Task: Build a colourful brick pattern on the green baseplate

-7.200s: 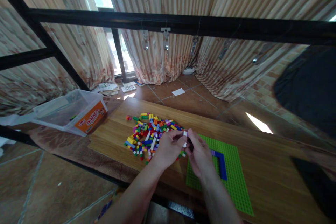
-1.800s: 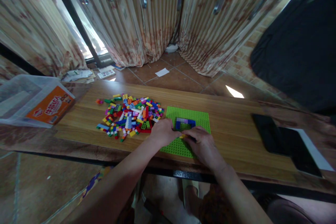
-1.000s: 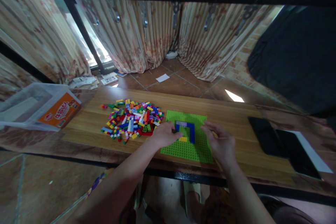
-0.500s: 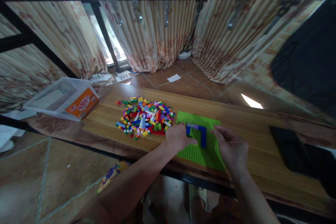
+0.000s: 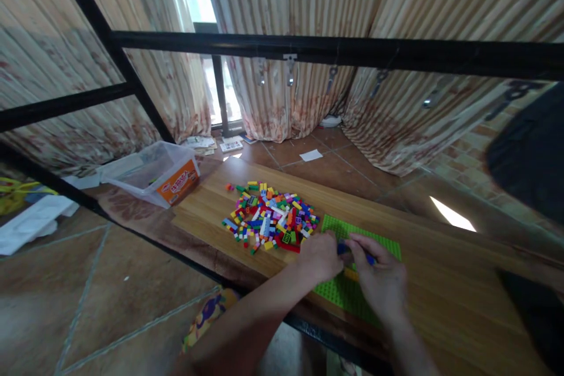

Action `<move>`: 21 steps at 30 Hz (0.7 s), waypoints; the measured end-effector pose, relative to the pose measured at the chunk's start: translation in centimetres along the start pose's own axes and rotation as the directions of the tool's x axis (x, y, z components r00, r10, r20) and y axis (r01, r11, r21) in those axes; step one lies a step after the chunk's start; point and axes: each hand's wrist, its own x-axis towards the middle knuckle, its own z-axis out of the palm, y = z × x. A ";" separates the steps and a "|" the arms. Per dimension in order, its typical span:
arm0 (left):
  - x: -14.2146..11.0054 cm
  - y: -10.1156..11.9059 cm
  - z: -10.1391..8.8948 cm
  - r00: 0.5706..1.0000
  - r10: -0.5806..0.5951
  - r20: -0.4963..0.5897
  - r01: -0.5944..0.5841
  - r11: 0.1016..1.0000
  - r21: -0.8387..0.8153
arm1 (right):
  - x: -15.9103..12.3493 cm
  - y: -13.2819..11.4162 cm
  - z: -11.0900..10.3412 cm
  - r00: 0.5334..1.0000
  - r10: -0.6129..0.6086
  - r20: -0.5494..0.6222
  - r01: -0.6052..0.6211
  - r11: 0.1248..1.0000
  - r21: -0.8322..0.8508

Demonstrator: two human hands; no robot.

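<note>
Both my hands are close together over the light green studded baseplate [image 5: 335, 291]. Between them is a blue toy-brick shape [image 5: 342, 248], largely covered by my fingers. My left hand [image 5: 321, 257] is closed at its left side, fingertips hidden. My right hand [image 5: 382, 273] pinches its right side, with thumb and fingers around the blue part. Just below the blue bricks a yellow-orange brick [image 5: 351, 274] shows; whether it is joined to them I cannot tell. Left of the baseplate lies a heap of loose, many-coloured toy bricks [image 5: 268, 220].
The wooden board [image 5: 211, 220] carries the bricks and baseplate. A clear plastic box [image 5: 152, 179] with an orange label stands at its far left end. A dark flat object [image 5: 531, 305] lies on the right. A black metal rail [image 5: 308, 47] with hanging clips crosses ahead, before striped curtains [image 5: 282, 0].
My right hand has moved left, onto the blue bricks, and my hands are now nearly touching. A yellow-orange brick has come into sight. The camera view has shifted, so the scene sits lower.
</note>
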 end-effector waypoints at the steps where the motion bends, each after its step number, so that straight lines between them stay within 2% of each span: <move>1: 0.3 -0.6 -0.7 0.999 0.015 -0.044 -0.017 0.999 -0.035 | 0.1 -0.2 0.3 1.000 -0.004 0.002 0.004 1.000 0.008; 4: 1.3 -3.0 -3.3 0.972 0.047 -0.229 -0.082 0.986 -0.145 | 0.1 -0.7 1.2 1.000 -0.025 -0.005 0.025 0.999 0.027; 6: 2.0 -4.9 -5.0 0.941 0.016 -0.337 -0.103 0.965 -0.242 | 0.0 -0.8 1.9 0.999 -0.033 -0.003 0.033 0.999 0.038; 9: 2.6 -7.5 -7.2 0.855 -0.094 -0.510 -0.150 0.897 -0.416 | -0.2 -0.8 2.9 0.998 -0.034 0.052 0.033 0.999 0.025; 11: 2.6 -8.7 -8.2 0.797 -0.163 -0.582 -0.213 0.825 -0.523 | -0.3 -0.7 3.6 0.993 -0.042 0.115 0.043 0.999 -0.005; 13: 2.5 -9.5 -9.1 0.763 -0.239 -0.601 -0.278 0.718 -0.638 | -0.4 -0.7 4.2 0.984 -0.054 0.172 0.062 0.997 -0.042; 16: 2.1 -10.0 -10.3 0.743 -0.342 -0.576 -0.323 0.570 -0.755 | -0.4 -0.7 4.9 0.969 -0.068 0.238 0.095 0.990 -0.102; 21: 1.2 -10.8 -11.8 0.735 -0.420 -0.533 -0.308 0.494 -0.813 | -0.1 -0.7 5.5 0.961 -0.098 0.260 0.149 0.971 -0.185</move>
